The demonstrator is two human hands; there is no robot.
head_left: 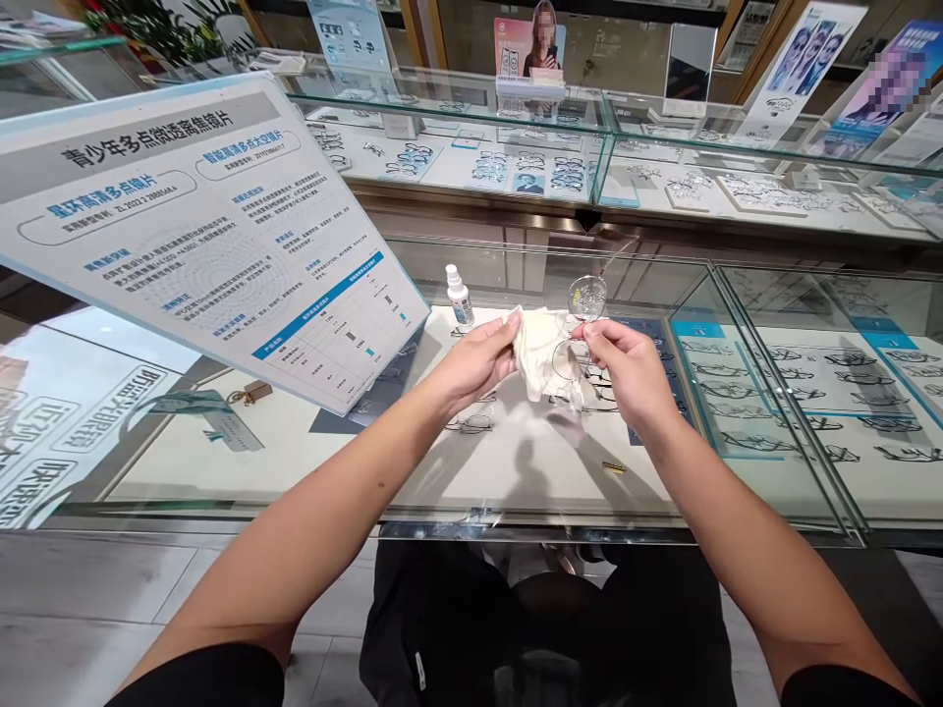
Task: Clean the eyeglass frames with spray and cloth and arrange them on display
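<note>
My left hand (482,358) grips a cream-coloured cloth (541,353) between thumb and fingers, and the cloth hangs down in folds. In my right hand (625,361) is a pair of thin-rimmed eyeglasses (587,297), pinched near the middle of the frame. One lens points up and away from me; the other sits low against the cloth's right side. Both hands are held above the glass counter. Just beyond my left hand stands a small white spray bottle (459,297) with a label.
A large printed sign (198,226) leans over the counter at left. Rows of eyeglasses (737,388) lie inside the glass display case (781,393) on the right. More display cases stand behind. A small gold-coloured piece (613,467) rests near the front edge.
</note>
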